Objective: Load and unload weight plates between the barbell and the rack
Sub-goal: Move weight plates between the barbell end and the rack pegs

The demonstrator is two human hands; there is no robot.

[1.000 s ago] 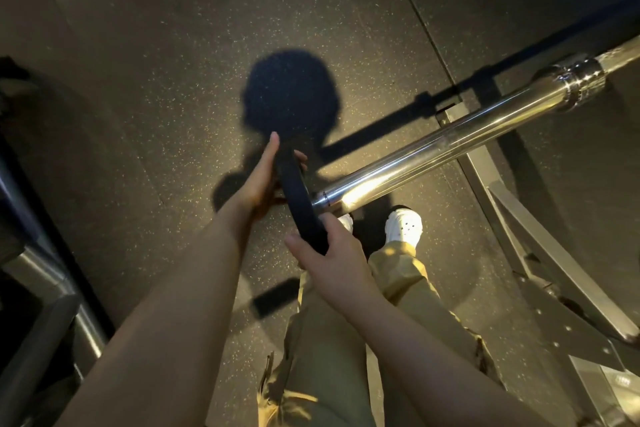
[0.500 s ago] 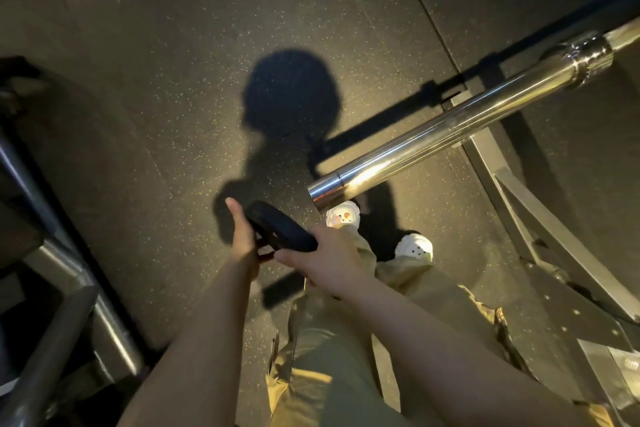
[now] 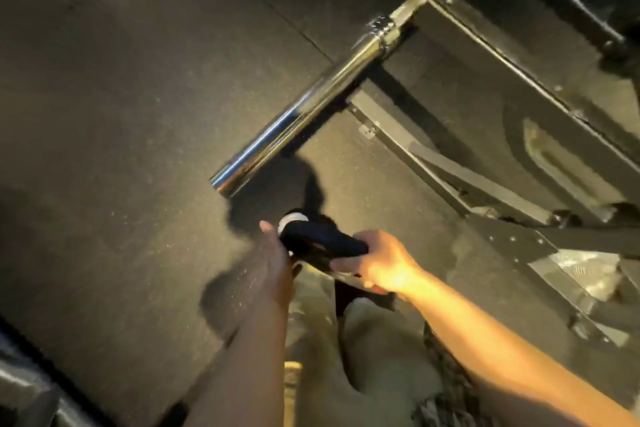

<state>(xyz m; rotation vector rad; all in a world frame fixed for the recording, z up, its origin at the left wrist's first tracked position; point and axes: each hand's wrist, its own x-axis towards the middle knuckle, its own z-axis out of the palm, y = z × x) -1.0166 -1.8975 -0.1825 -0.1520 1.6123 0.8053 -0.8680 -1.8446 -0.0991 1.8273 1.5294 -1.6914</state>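
Black weight plate [image 3: 320,242] gripped by left hand [image 3: 277,263] and right hand [image 3: 377,262], just below bare barbell [image 3: 298,121] end, no writing legible, dark speckled floor [image 3: 138,114], metal rack [image 3: 485,156] beside barbell.

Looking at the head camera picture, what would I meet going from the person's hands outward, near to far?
Left hand and right hand holding the plate → free end of the barbell sleeve → barbell collar.

Single head-worn wide-angle view, looking steeply down past both forearms, close above the dark speckled rubber floor [image 3: 121,114], frame motion-blurred
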